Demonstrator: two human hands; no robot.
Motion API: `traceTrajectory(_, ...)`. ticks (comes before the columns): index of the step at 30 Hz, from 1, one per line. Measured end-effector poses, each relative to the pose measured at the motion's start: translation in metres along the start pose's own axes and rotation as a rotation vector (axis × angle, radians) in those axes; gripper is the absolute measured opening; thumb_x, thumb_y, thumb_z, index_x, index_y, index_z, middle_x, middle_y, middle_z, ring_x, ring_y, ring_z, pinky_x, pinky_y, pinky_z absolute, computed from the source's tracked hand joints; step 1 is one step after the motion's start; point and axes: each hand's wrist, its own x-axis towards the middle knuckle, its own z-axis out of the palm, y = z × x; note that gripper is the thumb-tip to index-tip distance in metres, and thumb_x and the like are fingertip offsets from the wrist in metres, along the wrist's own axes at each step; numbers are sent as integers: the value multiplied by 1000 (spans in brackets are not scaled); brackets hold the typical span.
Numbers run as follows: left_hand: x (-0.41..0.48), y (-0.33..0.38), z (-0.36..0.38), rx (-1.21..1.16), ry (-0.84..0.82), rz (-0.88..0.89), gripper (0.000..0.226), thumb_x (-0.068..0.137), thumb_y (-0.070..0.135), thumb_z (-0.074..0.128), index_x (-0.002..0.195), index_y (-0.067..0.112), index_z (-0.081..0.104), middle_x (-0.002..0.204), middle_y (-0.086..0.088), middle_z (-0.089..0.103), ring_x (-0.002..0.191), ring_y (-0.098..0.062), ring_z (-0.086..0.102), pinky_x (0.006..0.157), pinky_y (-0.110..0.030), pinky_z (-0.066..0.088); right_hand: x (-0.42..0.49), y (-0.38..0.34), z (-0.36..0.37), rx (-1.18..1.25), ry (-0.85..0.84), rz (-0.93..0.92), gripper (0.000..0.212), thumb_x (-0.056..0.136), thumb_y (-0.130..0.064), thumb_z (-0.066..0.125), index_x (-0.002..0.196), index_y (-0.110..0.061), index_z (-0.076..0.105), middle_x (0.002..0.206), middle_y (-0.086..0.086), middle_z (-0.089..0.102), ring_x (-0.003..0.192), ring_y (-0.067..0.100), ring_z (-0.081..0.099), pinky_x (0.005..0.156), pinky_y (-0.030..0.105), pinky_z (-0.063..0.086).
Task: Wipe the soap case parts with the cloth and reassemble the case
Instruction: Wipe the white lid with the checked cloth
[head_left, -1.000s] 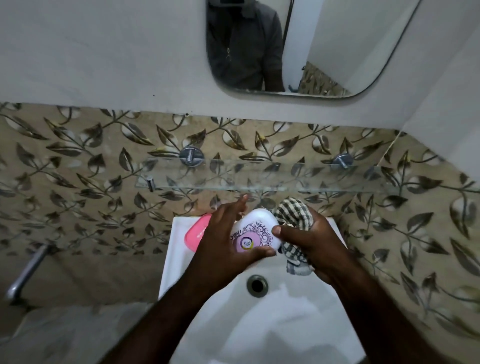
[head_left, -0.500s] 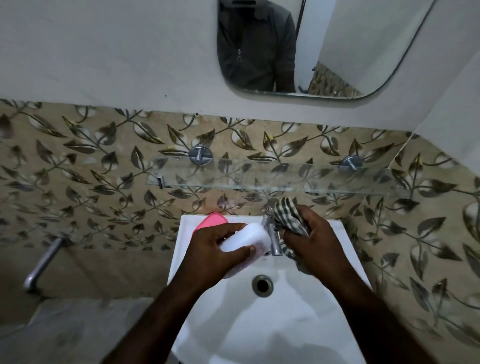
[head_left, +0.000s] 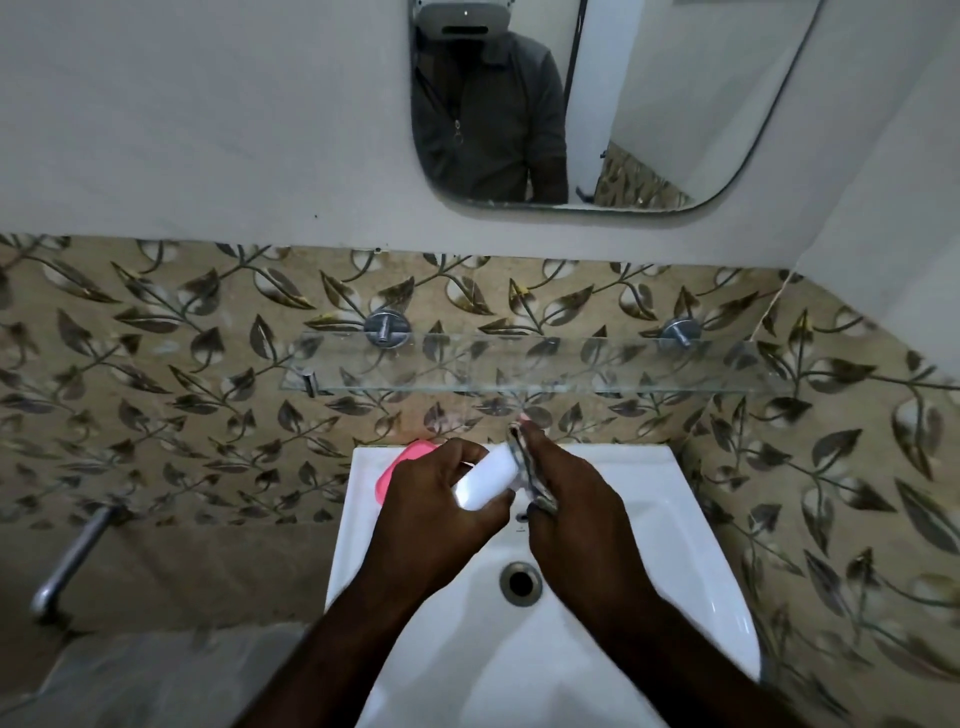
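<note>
Over the sink (head_left: 691, 499), the left hand (head_left: 431, 512) gripped the white lid (head_left: 485, 480); the right hand (head_left: 571, 512) pinched the cloth (head_left: 524, 467) against it. Smooth plastic might slip into the basin. The pink base (head_left: 402, 465) lay on the sink's back edge.

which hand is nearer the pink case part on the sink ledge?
Left. The left hand, holding the white lid, sits right beside the pink case part. The right hand, holding the cloth, is farther right.

Glass shelf (head_left: 519, 364) above sink (head_left: 675, 519)
</note>
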Motion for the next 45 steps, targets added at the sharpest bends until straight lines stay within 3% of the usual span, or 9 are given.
traceTrajectory(5,1,1,-8,-3,-46,87,16,68,24,75,81,20,67,74,5,70,72,-10,65,65,-35,53,-9,-12,10,-210,9,-269,77,68,7,58,136,-26,47,136,3,56,123,26,52,93,35,48)
traceTrajectory(10,-8,0,-7,-11,12,62,19,69,19,79,82,27,67,73,8,69,63,-1,59,57,-21,46,0,-10,10,213,15,95,67,77,10,49,133,-25,56,122,-16,59,118,11,57,100,17,40)
traceTrajectory(17,0,1,-12,-6,18,126,17,69,31,74,82,22,68,73,6,69,72,-12,64,65,-38,52,-5,-18,17,30,111,-222,61,75,2,50,131,-22,56,132,-1,60,122,13,50,107,27,37)
traceTrajectory(24,-12,5,-8,-192,99,17,32,65,13,87,78,38,72,74,12,73,64,-7,68,57,-21,53,9,-14,6,635,-129,333,36,87,-7,51,104,-36,66,64,-6,66,56,8,57,52,23,45)
traceTrajectory(29,-7,1,-10,-163,1,5,26,64,35,74,78,13,71,72,-12,70,60,-11,59,55,-29,48,0,-20,5,242,22,-24,57,75,-4,49,127,-26,61,121,-13,64,114,2,56,101,15,39)
traceTrajectory(33,-1,-4,-11,-73,-43,84,22,69,32,69,70,12,61,64,-9,60,62,-7,50,57,-36,44,3,-20,8,62,60,-232,59,75,-3,42,128,-19,60,132,-3,59,125,8,48,108,15,30)
traceTrajectory(38,-4,-2,-14,-107,68,95,16,69,34,77,78,21,71,71,-3,69,64,-18,64,56,-32,50,15,-16,-4,480,-105,75,70,75,6,49,112,-53,60,98,-29,68,91,-2,65,80,18,50)
traceTrajectory(41,-3,5,-20,-253,113,67,19,65,30,78,83,26,73,78,11,74,67,-1,66,60,-15,49,23,-11,-12,702,-261,165,56,86,7,63,120,-37,59,109,-17,71,101,4,66,85,20,51)
traceTrajectory(45,-3,-4,-20,-578,47,-34,30,62,34,75,92,27,73,89,0,76,81,-16,70,69,-26,55,21,-6,-9,1085,-398,287,51,85,-1,68,131,-15,52,123,11,66,115,25,63,97,35,51)
